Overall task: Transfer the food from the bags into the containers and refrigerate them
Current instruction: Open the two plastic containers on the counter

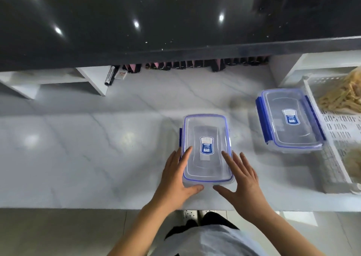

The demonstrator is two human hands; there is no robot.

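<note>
In the head view, the lidded container (pixel 207 148) sits on the desk (pixel 97 148) between both grips. The left grip (pixel 175 175) lies spread flat along its left edge, the right grip (pixel 242 183) spread at its right edge. A second container (pixel 289 120) stands just beside the basket (pixel 332 138).

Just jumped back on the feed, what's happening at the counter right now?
A person's open hands frame the near clear plastic container with a blue-rimmed lid on the white marbled counter: left hand against its left side, right hand at its right edge. It is lidded and looks empty. A second matching container, also lidded, sits to the right beside a white slatted crate holding bagged pale food.
</note>
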